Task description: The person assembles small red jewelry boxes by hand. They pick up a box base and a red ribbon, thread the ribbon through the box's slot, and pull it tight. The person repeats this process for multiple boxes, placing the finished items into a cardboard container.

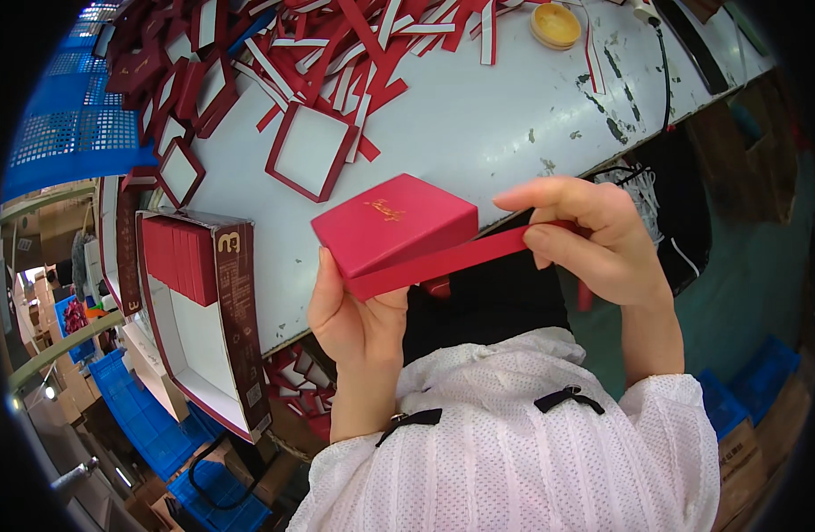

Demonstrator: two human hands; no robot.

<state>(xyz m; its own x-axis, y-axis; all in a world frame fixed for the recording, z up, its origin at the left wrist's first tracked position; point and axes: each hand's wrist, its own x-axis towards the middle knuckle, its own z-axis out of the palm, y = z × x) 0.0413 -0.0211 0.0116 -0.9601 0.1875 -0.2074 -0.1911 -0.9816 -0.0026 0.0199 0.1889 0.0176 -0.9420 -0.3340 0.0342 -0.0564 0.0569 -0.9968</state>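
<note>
Left hand (359,324): gripping the near left corner of the box, thumb raised against its side, the other fingers partly hidden beneath.
Right hand (598,235): pinching the strip between thumb and bent fingers, the index finger stretched out just beside the box's right corner.
Red gift box (399,217): held up between the person and the counter, tilted, gold script on its top.
Red strip (443,263): running from the box's near left corner to the right hand, standing away from the box side toward the right.
White textured blouse (549,434): worn by the person, with two small black bows.
Dark brown carton (243,319): at the left, near the counter's edge, a row of red pieces (177,259) packed in its far end.
Counter (478,124): pale, its surface chipped in dark patches.
White-lined red tray (313,151): lying on the counter beyond the box, near similar ones.
Red and white strips (363,53): heaped loosely farther back.
Yellow round dish (556,27): near the far side, right of the heap.
</note>
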